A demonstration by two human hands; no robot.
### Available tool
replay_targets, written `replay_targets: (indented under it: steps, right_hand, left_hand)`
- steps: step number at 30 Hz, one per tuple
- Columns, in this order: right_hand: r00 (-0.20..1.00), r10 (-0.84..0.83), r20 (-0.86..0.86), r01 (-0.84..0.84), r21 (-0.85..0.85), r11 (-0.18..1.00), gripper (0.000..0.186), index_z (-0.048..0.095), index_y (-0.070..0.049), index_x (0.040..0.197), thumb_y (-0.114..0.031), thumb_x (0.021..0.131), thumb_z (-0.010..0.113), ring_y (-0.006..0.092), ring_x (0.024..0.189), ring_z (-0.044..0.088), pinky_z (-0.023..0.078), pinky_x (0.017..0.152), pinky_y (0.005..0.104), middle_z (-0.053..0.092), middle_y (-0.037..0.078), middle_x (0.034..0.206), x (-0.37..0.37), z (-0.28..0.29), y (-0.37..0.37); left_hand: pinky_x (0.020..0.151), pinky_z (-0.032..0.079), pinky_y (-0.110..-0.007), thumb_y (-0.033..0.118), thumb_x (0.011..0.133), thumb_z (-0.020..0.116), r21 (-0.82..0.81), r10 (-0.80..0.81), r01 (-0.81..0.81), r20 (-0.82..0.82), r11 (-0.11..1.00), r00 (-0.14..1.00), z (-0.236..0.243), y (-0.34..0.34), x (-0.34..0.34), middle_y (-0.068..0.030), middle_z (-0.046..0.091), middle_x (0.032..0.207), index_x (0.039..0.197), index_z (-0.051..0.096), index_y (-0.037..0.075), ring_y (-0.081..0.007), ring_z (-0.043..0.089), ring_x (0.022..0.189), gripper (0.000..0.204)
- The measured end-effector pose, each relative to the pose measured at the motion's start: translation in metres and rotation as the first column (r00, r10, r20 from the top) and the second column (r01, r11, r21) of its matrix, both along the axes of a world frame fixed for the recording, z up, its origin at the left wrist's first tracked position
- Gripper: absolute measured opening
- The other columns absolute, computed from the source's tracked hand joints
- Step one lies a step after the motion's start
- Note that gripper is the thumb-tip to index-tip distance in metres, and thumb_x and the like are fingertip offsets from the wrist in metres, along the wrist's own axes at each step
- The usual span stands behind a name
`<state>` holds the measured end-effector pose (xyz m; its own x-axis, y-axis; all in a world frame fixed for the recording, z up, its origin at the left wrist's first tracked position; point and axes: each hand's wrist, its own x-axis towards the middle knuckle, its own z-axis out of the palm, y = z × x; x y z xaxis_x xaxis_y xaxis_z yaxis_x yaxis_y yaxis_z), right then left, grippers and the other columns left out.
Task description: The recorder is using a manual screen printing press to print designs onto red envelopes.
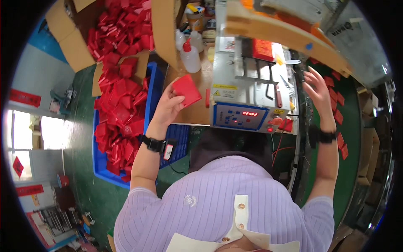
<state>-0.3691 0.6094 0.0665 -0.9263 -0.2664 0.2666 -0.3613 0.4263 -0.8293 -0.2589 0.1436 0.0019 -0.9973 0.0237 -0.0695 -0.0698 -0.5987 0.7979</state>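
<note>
A flat red square piece [188, 91] is gripped in my left hand [170, 103], thumb across its front, left of a metal machine [224, 77] with a lit control panel [238, 116]. Another red piece [260, 49] sits in the machine's upper fixture, whose contents are partly hidden. My right hand [315, 86] is raised beside the machine's right side, fingers apart and empty, near a green conveyor belt [350, 149] carrying several red pieces [338, 115].
A blue crate [98, 166] heaped with red pieces and a cardboard box [71, 44] of more stand at left. Plastic bottles [191, 59] stand on the wooden bench [189, 117] behind my left hand. A wooden board [273, 33] spans the top right.
</note>
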Motion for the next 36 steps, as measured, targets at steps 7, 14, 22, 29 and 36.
replay_targets:
  steps: [7, 14, 22, 29, 36]
  right_hand:
    - [0.929, 0.326, -0.174, -0.243, 0.377, 0.894, 0.072, 0.049, -0.007, 0.124, -0.03, 0.064, 0.081, 0.0226, 0.108, 0.053, 0.042, 0.091, 0.0369, 0.057, 0.012, 0.116, -0.069, 0.04, -0.077]
    - [0.935, 0.353, -0.04, -0.338, 0.204, 0.919, 0.074, 0.048, -0.005, 0.124, -0.033, 0.064, 0.08, 0.0247, 0.104, 0.055, 0.042, 0.09, 0.0362, 0.06, 0.014, 0.109, -0.054, 0.066, -0.09]
    - [0.951, -0.284, -0.121, 0.273, -0.102, 0.957, 0.084, 0.04, -0.002, 0.13, -0.036, 0.064, 0.079, 0.0256, 0.118, 0.047, 0.037, 0.099, 0.0355, 0.047, 0.015, 0.127, 0.095, -0.032, 0.04]
    - [0.581, -0.811, 0.073, 0.782, 0.227, 0.58, 0.084, 0.044, 0.004, 0.126, -0.036, 0.06, 0.08, 0.0283, 0.112, 0.054, 0.042, 0.095, 0.0354, 0.055, 0.02, 0.119, 0.221, -0.138, 0.139]
    - [0.497, -0.84, -0.218, 0.827, 0.41, 0.384, 0.074, 0.046, 0.005, 0.123, -0.035, 0.067, 0.075, 0.0362, 0.107, 0.055, 0.044, 0.091, 0.0395, 0.056, 0.023, 0.116, 0.233, -0.17, 0.194]
  left_hand:
    - [0.084, 0.05, -0.033, 0.004, 0.086, 0.057, -0.087, -0.1, 0.098, -0.02, 0.991, 0.995, 0.056, 0.03, -0.032, -0.0045, 0.058, 0.104, 0.114, 0.049, 0.006, -0.015, 0.059, 0.095, 0.029]
    - [0.096, 0.041, -0.033, 0.009, 0.09, 0.053, -0.302, -0.136, 0.077, -0.181, 0.95, 0.974, 0.085, 0.055, -0.057, -0.0116, 0.054, 0.12, 0.128, 0.044, -0.001, -0.0189, 0.053, 0.11, 0.04]
    - [0.083, 0.05, -0.03, 0.009, 0.092, 0.051, -0.433, -0.292, 0.18, -0.206, 0.883, 0.934, 0.083, 0.044, -0.088, -0.0088, 0.056, 0.115, 0.122, 0.049, 0.004, -0.0166, 0.057, 0.102, 0.03]
    - [0.091, 0.045, -0.034, 0.013, 0.095, 0.046, -0.537, -0.326, 0.179, -0.19, 0.824, 0.926, 0.114, 0.071, -0.109, -0.0088, 0.049, 0.125, 0.133, 0.038, 0.003, -0.019, 0.051, 0.112, 0.041]
    - [0.092, 0.042, -0.031, 0.012, 0.088, 0.057, -0.522, -0.295, 0.204, -0.097, 0.828, 0.951, 0.116, 0.12, -0.135, -0.0063, 0.054, 0.119, 0.123, 0.049, 0.003, -0.0159, 0.052, 0.108, 0.037]
